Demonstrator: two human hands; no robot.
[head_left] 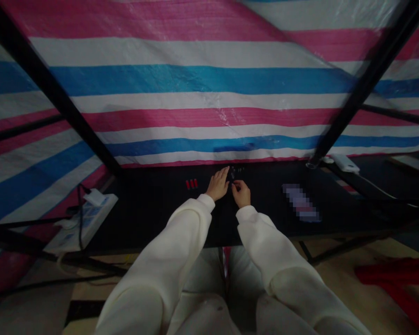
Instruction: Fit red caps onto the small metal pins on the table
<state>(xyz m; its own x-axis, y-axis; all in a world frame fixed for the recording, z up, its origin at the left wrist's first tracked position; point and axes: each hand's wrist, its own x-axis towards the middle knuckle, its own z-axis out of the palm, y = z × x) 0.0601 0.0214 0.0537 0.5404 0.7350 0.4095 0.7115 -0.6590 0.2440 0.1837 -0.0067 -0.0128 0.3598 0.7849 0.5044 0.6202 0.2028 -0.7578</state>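
Note:
My left hand (pixel 218 185) lies on the black tabletop (pixel 153 209), fingers stretched forward and thumb toward the right. Close beside it my right hand (pixel 242 193) has its fingers curled, thumb and forefinger near each other; whatever is between them is too small and dark to name. Just beyond the fingertips are some small dark, shiny pieces (pixel 233 172), with a few more tiny bits (pixel 241 170) to their right. Three red cylinders with dark ends (pixel 192 184) lie side by side to the left of my left hand.
A blurred-out phone-like object (pixel 301 203) lies to the right. At the left edge sits a white power strip (pixel 103 209) with plugs and cables. A white device with a cord (pixel 345 164) is at the far right. Black metal posts (pixel 356 104) and striped sheeting (pixel 202 79) enclose the table.

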